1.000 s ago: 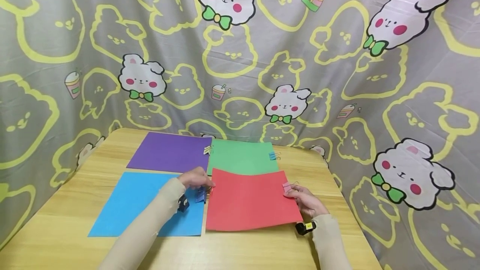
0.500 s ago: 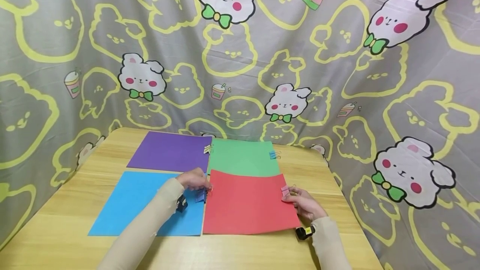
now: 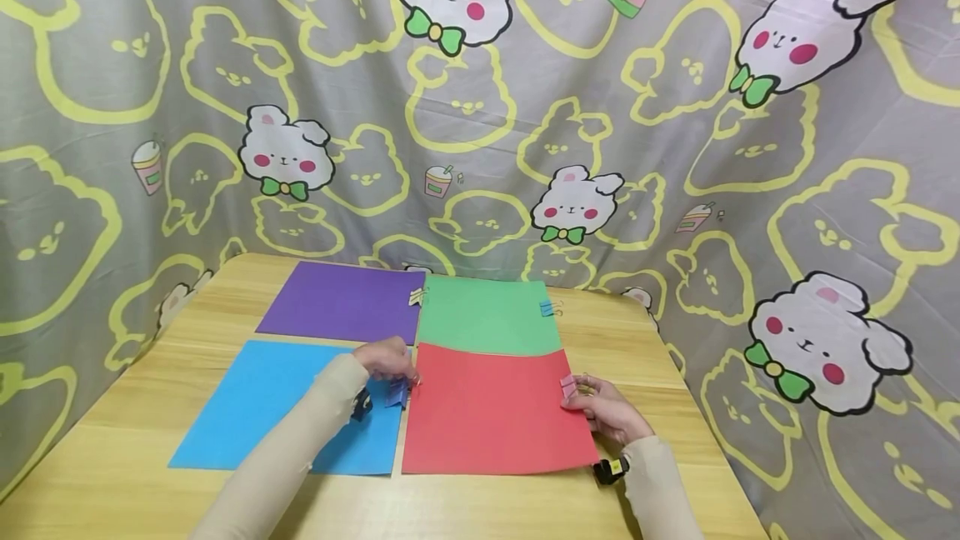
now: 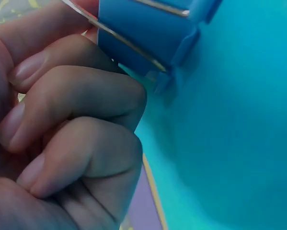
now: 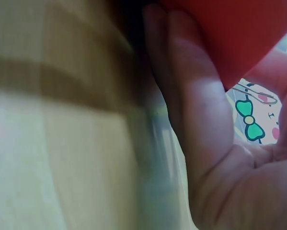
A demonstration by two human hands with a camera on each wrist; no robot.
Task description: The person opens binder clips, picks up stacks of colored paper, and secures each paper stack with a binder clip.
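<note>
A red sheet point(image 3: 495, 419) bows slightly between both hands at the front of the table. My left hand point(image 3: 385, 358) pinches its left edge, the other fingers curled under. My right hand point(image 3: 609, 408) grips its right edge, where a pink binder clip point(image 3: 568, 387) sits. Left of the red sheet lies a blue sheet point(image 3: 247, 407), with a dark blue binder clip point(image 3: 396, 393) on its right edge below my left hand. The left wrist view shows that clip point(image 4: 138, 36) and its wire handles close beside my curled fingers point(image 4: 95, 100).
Behind lie a purple sheet point(image 3: 345, 302) with a pale yellow binder clip point(image 3: 416, 297) and a green sheet point(image 3: 483, 315) with a light blue clip point(image 3: 547, 308). All are on a wooden table point(image 3: 90, 448). A patterned curtain point(image 3: 480, 107) hangs around its back and sides.
Both hands have brought the red sheet slightly left and nearer, and it hangs lower and flatter. The blue sheet has slid a little to the left at its near edge.
</note>
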